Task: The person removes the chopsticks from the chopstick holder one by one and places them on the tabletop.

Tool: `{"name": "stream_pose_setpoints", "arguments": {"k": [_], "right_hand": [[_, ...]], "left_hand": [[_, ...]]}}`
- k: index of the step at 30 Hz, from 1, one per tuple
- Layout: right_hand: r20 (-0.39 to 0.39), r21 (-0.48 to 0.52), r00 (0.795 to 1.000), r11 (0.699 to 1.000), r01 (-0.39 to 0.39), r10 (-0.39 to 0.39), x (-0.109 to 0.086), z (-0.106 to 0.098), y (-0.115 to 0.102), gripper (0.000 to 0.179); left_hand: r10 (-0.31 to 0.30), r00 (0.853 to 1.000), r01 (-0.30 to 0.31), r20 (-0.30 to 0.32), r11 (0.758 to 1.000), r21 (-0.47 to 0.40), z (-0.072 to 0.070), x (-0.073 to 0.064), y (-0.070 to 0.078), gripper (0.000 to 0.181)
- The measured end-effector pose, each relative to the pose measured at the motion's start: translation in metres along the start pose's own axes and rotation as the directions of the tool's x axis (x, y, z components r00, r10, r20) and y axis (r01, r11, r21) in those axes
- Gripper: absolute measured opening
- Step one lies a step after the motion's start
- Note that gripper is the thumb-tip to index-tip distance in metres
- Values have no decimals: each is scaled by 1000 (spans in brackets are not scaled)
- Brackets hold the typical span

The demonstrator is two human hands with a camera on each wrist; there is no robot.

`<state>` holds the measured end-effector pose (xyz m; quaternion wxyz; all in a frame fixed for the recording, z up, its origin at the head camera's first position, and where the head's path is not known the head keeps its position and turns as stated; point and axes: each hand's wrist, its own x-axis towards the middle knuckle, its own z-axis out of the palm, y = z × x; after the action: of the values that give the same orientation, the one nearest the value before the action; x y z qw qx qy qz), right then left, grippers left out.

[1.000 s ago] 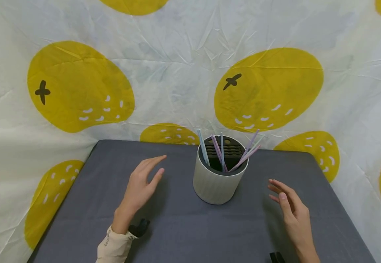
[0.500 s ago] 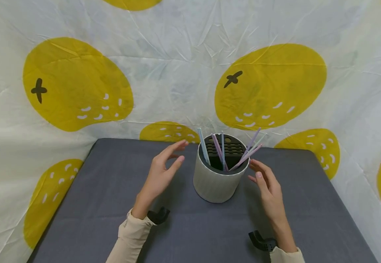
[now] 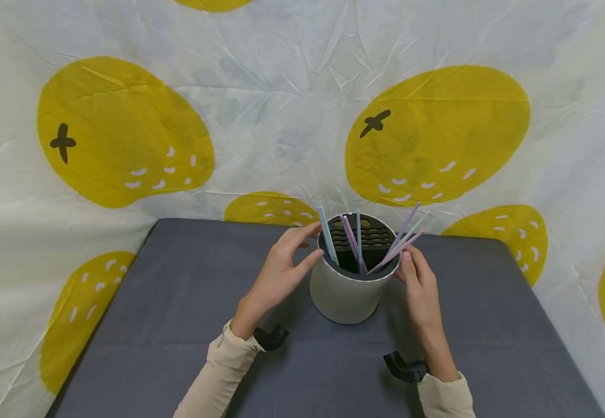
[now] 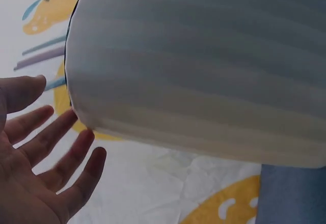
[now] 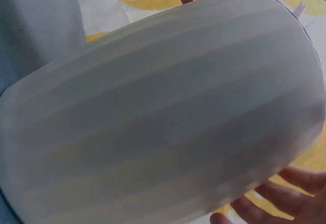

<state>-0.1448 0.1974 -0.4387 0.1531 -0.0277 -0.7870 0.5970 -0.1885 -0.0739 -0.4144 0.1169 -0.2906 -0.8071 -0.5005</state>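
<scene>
A cream ribbed cylindrical holder (image 3: 349, 299) with a black slotted top stands upright on the table. Several thin pastel straw-like sticks lean in its front opening: blue ones (image 3: 328, 238) at the left, a purple one (image 3: 405, 226) and others at the right. My left hand (image 3: 280, 266) is at the holder's left rim, thumb and fingers apart. In the left wrist view, the fingertips of my left hand (image 4: 46, 163) reach the rim edge. My right hand (image 3: 420, 290) touches the holder's right side below the rim; the right wrist view shows its fingers (image 5: 285, 196) spread along the wall.
Dark grey cloth covers the table (image 3: 187, 290). Behind and beside it hangs a white curtain (image 3: 281, 133) printed with large yellow fruit shapes. Black straps (image 3: 407, 368) are on both wrists.
Both hands have moved inward from either side to the holder; the left went right and up, the right went left. The holder and sticks stand as before.
</scene>
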Motion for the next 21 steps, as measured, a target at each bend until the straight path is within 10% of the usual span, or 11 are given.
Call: {"name": "stream_pose_setpoints", "arguments": {"k": [10, 21], "right_hand": [[30, -98, 998, 993, -60, 63, 9, 1, -7, 36], [-34, -66, 998, 996, -60, 57, 7, 5, -2, 33]], "left_hand": [[140, 989, -145, 45, 977, 158, 11, 16, 11, 44], [123, 992, -127, 32, 979, 158, 18, 15, 11, 20]]}}
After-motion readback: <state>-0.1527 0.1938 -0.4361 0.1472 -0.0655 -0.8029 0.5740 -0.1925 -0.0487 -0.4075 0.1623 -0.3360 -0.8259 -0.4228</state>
